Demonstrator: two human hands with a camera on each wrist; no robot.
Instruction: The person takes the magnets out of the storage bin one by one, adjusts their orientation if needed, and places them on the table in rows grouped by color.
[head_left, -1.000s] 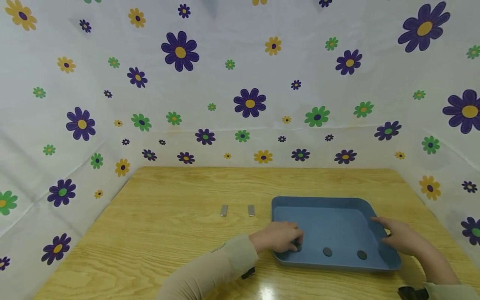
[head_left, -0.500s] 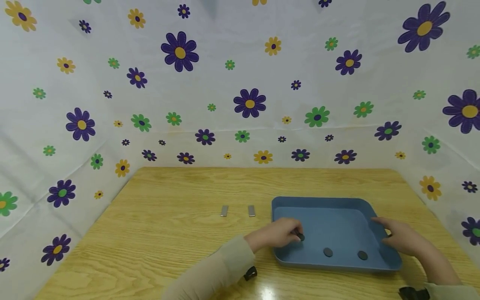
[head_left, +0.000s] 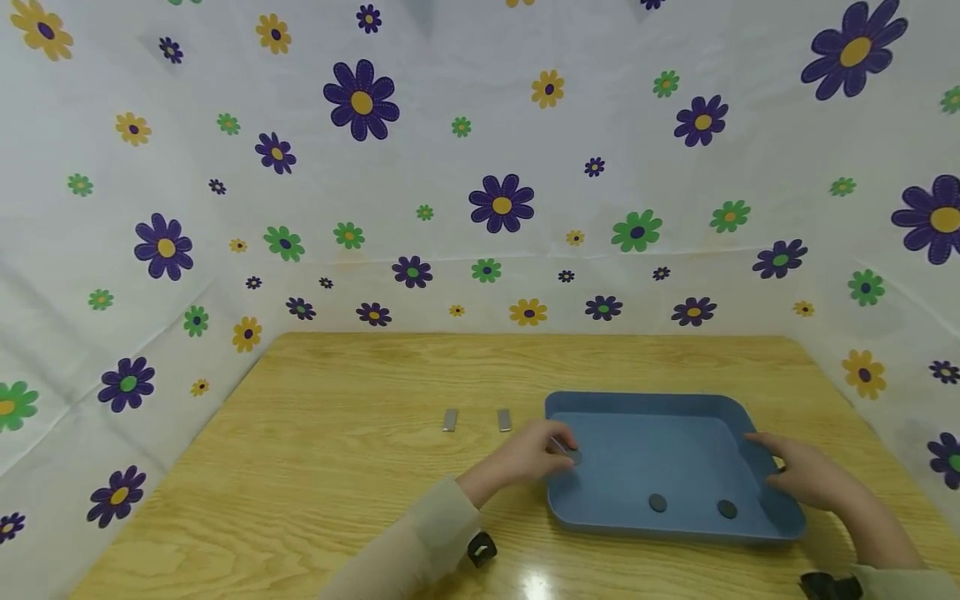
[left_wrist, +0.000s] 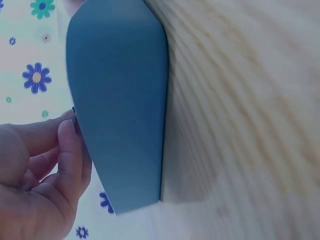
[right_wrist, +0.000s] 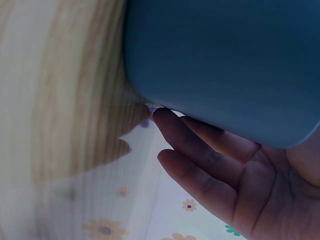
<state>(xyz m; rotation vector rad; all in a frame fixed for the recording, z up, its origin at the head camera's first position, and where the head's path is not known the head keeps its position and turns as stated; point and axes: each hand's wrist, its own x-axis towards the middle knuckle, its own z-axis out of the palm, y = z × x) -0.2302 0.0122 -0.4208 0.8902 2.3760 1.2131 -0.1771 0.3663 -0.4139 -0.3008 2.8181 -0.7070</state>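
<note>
Left hand (head_left: 523,452) has a small, flat, dark grey round disc (head_left: 573,457) pinched between thumb and fingertips, at the left wall of a blue, plastic-looking rectangular tray (head_left: 663,454). Edge pinch makes sense to me: disc is thin, so that leaves most of its face uncovered. Exact finger contact partly hidden.

Right hand (head_left: 812,477) holds the tray's right wall: index and thumb at the rim, other fingers fairly straight and slightly apart against the outside. Probably there to steady the tray; no sign of lifting, it sits flat.

Disc look: matte, one broad face showing in head view; left wrist view gives only a dark sliver. Two similar dark discs (head_left: 657,502) lie flat in the tray, apart, near its front wall. Two thin grey rectangular pieces (head_left: 450,419) lie left of the tray on the wood-grain table (head_left: 337,433), spaced apart, roughly parallel.
</note>
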